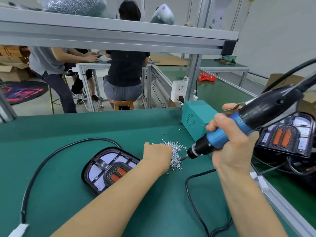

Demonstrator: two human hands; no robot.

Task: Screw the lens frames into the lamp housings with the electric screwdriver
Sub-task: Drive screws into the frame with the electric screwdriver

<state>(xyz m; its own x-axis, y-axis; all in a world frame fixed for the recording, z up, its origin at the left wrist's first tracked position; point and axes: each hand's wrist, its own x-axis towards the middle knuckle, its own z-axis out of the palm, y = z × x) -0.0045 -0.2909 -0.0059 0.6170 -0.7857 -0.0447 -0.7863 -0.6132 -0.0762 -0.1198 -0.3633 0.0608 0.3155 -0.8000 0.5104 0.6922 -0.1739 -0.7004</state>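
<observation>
A black lamp housing (104, 170) with its lens frame, orange reflectors and white LED panels lies flat on the green mat, left of centre. My left hand (156, 155) reaches over it into a pile of small silver screws (177, 153); its fingertips are hidden in the pile. My right hand (229, 147) grips the blue and black electric screwdriver (239, 127), tilted, with its bit tip at the right edge of the screw pile. A second lamp housing (287, 135) stands tilted at the right edge.
A teal power box (195, 117) sits behind the screws. Black cables (56, 153) curve across the mat on the left and in front of my right arm. An aluminium rail (282, 207) borders the bench on the right. Two people sit at benches beyond.
</observation>
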